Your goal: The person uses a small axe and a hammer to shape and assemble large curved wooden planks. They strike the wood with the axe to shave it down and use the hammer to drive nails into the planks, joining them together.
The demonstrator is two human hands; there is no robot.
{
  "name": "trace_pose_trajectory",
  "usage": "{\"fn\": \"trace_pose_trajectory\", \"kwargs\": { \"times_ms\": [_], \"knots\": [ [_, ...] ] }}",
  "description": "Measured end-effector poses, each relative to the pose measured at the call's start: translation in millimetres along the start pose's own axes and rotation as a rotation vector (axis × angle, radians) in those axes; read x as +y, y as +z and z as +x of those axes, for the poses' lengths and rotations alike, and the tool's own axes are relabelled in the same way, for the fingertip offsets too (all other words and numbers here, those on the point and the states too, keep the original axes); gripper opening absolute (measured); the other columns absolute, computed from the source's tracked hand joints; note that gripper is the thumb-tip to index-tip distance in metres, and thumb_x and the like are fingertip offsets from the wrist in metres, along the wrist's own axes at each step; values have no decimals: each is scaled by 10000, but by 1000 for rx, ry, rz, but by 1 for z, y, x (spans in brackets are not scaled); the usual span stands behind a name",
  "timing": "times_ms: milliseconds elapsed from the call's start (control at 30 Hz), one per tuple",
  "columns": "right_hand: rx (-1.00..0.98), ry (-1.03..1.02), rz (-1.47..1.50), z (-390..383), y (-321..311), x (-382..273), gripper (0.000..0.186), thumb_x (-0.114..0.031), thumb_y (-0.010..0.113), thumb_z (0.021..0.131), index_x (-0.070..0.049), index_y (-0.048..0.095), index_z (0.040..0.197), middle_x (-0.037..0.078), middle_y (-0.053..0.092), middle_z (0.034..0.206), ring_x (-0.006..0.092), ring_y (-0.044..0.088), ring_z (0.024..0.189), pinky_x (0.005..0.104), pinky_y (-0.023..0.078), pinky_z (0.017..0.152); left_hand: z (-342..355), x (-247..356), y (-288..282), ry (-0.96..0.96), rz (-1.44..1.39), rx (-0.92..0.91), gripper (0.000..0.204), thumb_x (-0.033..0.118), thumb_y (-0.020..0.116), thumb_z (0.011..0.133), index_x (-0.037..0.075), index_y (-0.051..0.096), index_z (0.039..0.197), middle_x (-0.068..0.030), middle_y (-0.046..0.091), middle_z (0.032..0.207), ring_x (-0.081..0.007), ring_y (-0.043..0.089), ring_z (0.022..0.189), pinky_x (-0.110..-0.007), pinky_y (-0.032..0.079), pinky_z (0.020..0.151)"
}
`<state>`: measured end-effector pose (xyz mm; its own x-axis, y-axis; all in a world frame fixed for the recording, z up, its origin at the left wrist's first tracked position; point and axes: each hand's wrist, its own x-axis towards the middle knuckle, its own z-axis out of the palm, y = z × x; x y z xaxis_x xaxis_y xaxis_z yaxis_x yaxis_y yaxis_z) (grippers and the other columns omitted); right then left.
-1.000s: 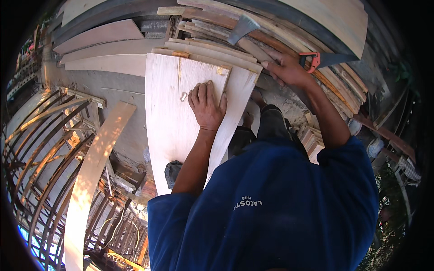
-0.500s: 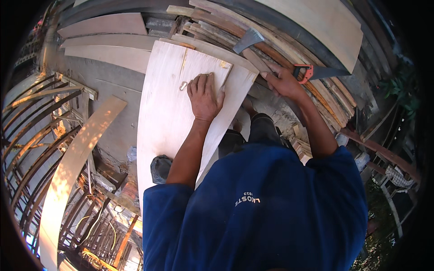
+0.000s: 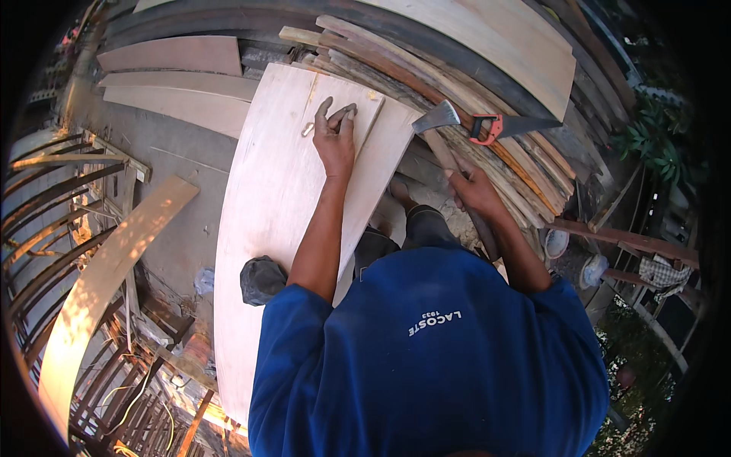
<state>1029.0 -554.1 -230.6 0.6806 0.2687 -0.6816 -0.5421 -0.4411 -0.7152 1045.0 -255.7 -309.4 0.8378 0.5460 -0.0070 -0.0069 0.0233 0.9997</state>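
Your right hand (image 3: 475, 190) wraps its fingers around the handle of the hatchet (image 3: 436, 118), whose blade lies ahead and slightly left of them. Beyond those fingers, just right of the blade, a saw (image 3: 525, 126) rests on the planks (image 3: 533, 179). Your left hand (image 3: 335, 145) is over the board (image 3: 282, 190), its fingers bent and fairly narrow, thumb near the tips; at this size I can't tell whether they pinch anything. Just left of those fingers is a small mark (image 3: 308, 129). A dark bundle (image 3: 263, 280) sits on the board, well behind them, beside your forearm.
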Motion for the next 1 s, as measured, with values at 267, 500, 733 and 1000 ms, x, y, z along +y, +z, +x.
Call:
{"fn": "trace_pose_trajectory", "kwargs": {
  "times_ms": [267,500,733,1000],
  "knots": [
    [73,-195,113,-31,12,-37,705,-254,628,1038,-40,327,1638,12,570,692,95,515,524,286,426,476,12,-23,11,100,151,7,170,145,768,958,15,786,1067,-93,763,1042,-177,689,971,-321,531,897],
    [135,-385,-161,-21,23,-53,679,-228,634,1039,-39,348,1625,91,666,791,191,658,668,352,516,581,13,-23,16,188,375,-6,217,189,743,965,0,787,1064,-125,767,1023,-215,701,959,-329,541,879],
    [457,-945,-513,-9,55,-88,654,-227,660,1007,-210,406,1609,256,700,955,454,713,876,524,565,761,11,-26,21,318,496,9,166,159,753,920,27,789,1014,-136,764,1010,-285,700,955,-377,548,889],
    [276,-572,-852,11,50,-69,635,-210,637,1002,-232,417,1597,291,701,950,475,704,867,565,540,784,10,-27,13,341,522,-15,192,153,770,887,39,787,1040,-157,763,1064,-312,704,1007,-386,548,928]
  ]
}}
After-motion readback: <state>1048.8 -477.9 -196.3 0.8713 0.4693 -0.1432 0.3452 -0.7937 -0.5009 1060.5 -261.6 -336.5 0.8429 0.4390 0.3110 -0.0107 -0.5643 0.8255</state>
